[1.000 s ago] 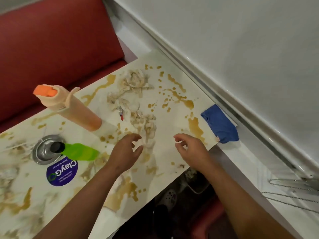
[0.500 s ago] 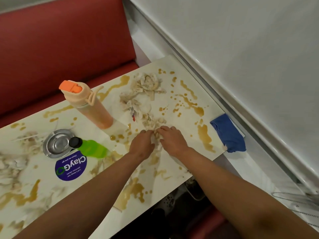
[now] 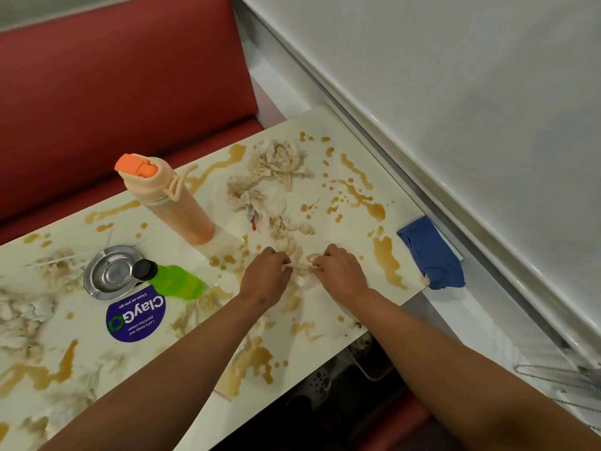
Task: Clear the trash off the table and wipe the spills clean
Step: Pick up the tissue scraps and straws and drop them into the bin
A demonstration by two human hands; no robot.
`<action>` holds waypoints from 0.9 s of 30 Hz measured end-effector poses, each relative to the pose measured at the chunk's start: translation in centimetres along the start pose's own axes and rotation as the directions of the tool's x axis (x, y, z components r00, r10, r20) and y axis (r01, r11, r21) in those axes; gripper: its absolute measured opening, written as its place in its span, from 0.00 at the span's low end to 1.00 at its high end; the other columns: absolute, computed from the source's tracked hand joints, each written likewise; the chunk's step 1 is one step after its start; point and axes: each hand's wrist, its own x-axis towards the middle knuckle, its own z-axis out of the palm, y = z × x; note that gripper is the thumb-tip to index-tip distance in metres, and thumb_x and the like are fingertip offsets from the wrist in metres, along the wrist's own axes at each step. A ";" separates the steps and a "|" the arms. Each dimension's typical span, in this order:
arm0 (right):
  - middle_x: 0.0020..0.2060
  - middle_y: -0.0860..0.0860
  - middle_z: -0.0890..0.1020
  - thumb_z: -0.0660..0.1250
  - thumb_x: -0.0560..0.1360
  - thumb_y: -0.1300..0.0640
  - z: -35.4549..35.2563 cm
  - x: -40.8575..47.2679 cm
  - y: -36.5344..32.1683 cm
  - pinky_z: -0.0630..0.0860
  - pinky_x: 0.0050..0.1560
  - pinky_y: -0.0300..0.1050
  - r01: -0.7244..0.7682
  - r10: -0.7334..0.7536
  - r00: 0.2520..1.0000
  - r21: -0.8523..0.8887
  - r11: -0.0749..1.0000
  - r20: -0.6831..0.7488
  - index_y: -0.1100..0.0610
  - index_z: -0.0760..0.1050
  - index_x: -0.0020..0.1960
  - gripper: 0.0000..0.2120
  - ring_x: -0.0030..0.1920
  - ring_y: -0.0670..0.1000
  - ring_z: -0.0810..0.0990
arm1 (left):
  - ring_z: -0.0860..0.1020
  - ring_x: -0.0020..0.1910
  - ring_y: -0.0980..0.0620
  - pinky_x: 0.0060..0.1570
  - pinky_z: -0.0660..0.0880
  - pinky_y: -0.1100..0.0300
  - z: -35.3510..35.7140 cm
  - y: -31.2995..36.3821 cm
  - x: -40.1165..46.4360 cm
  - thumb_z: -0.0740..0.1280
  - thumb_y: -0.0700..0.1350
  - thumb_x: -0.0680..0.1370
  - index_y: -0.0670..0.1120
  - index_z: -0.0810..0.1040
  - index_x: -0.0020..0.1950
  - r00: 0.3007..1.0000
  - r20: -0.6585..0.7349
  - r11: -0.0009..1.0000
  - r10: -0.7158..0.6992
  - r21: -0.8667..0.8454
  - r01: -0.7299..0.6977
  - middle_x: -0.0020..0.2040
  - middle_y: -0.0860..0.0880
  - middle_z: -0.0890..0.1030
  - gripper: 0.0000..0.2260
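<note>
Brown spills [image 3: 387, 262] and soggy, stained tissue scraps cover the white table [image 3: 367, 157]. Both hands meet over a wet tissue wad [image 3: 304, 270] near the table's front edge. My left hand [image 3: 265, 278] pinches the wad's left side, and my right hand [image 3: 340, 275] pinches its right side. More crumpled tissue [image 3: 276, 162] lies farther back, with another clump [image 3: 250, 198] beside a small red wrapper [image 3: 253, 222]. Tissue scraps [image 3: 22, 315] also lie at the far left. A folded blue cloth [image 3: 432, 255] rests at the table's right corner.
An orange-lidded bottle [image 3: 172, 200] stands left of the tissues. A metal ashtray [image 3: 112, 271], a lying green bottle [image 3: 175, 281] and a purple ClayGo sticker [image 3: 136, 315] sit front left. A red bench [image 3: 113, 92] runs behind; a white wall ledge [image 3: 487, 203] borders the right.
Both hands moved forward from the front edge and came together on the wet tissue wad, then closed their fingers on it. The view shifted slightly.
</note>
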 end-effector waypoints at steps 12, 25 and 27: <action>0.45 0.48 0.83 0.67 0.81 0.55 -7.5 -3.5 2.8 0.80 0.49 0.51 -0.205 0.274 0.957 0.437 0.876 -0.100 0.56 0.82 0.56 0.08 0.45 0.50 0.81 | 0.79 0.45 0.57 0.45 0.74 0.61 -3.3 3.2 -0.4 0.69 0.48 0.80 0.50 0.81 0.55 0.988 -0.151 0.975 -0.007 -0.222 -0.027 0.50 0.55 0.82 0.05; 0.45 0.41 0.84 0.72 0.78 0.52 -13.3 -14.8 6.1 0.73 0.43 0.27 -0.239 0.600 0.763 0.757 0.608 -0.240 0.50 0.81 0.52 0.04 0.46 0.38 0.80 | 0.80 0.45 0.60 0.42 0.74 0.68 -5.3 14.2 -2.2 0.70 0.47 0.79 0.50 0.83 0.52 0.953 -0.183 0.890 0.243 -0.348 -0.294 0.46 0.60 0.82 0.03; 0.43 0.41 0.84 0.72 0.78 0.52 -13.1 -16.9 6.9 0.74 0.44 0.28 -0.239 0.633 0.728 0.770 0.592 -0.261 0.50 0.82 0.50 0.02 0.46 0.40 0.81 | 0.80 0.45 0.60 0.41 0.75 0.67 -4.2 16.0 -3.0 0.71 0.47 0.79 0.50 0.83 0.53 0.947 -0.145 0.875 0.287 -0.364 -0.320 0.47 0.59 0.83 0.04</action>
